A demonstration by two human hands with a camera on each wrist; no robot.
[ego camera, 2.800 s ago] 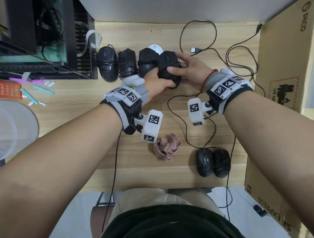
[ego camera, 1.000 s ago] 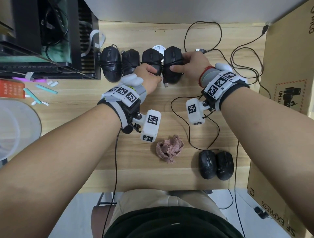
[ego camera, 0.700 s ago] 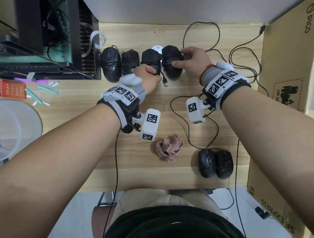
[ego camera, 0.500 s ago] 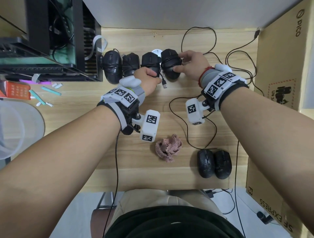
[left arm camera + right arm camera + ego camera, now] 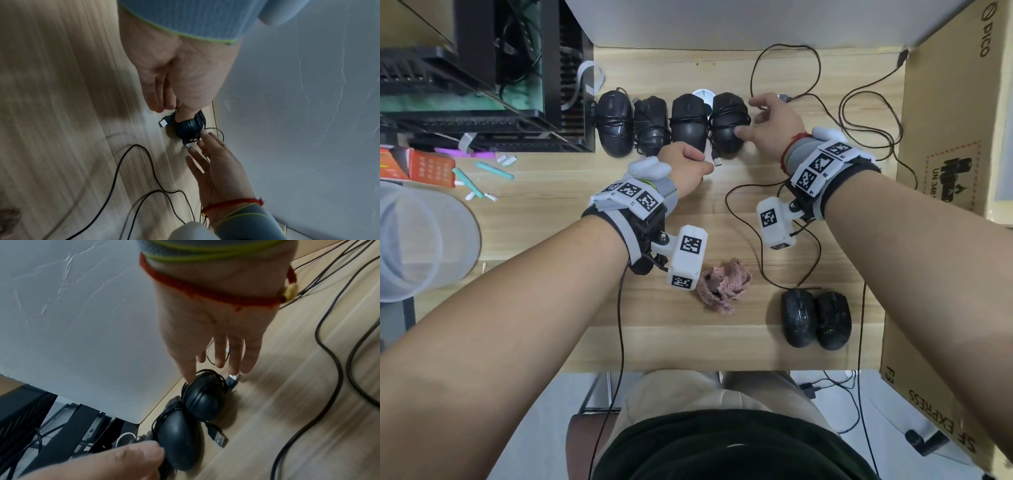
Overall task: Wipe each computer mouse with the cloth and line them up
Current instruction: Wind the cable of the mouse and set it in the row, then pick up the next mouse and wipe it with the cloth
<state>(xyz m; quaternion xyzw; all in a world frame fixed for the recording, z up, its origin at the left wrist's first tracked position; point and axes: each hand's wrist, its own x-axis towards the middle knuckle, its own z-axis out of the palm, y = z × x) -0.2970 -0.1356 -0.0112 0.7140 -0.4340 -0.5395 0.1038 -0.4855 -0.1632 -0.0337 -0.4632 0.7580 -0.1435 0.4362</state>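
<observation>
Four black mice with cables wound round them stand side by side at the back of the wooden desk [image 5: 756, 342]. My right hand [image 5: 750, 118] is beside the rightmost mouse [image 5: 727, 125], fingers straight and thumb tip touching it; the right wrist view shows that mouse [image 5: 205, 399] under the thumb. My left hand [image 5: 695, 161] is curled at the near end of the third mouse [image 5: 688, 125] and pinches its cable just behind the USB plug [image 5: 165, 122]. The pink cloth [image 5: 722, 284] lies crumpled in mid-desk. Two more black mice [image 5: 815, 318] sit together at the front right.
A black computer case [image 5: 482, 85] stands at the back left, close to the leftmost mouse [image 5: 614, 125]. A tall cardboard box [image 5: 955, 137] walls the right side. Loose black cables [image 5: 774, 240] loop between the row and the front pair. A translucent lid [image 5: 421, 240] lies at the left.
The rightmost mouse went from both hands back into the row. My right hand's fingers have straightened off it, and my left hand has slid from the third mouse toward me.
</observation>
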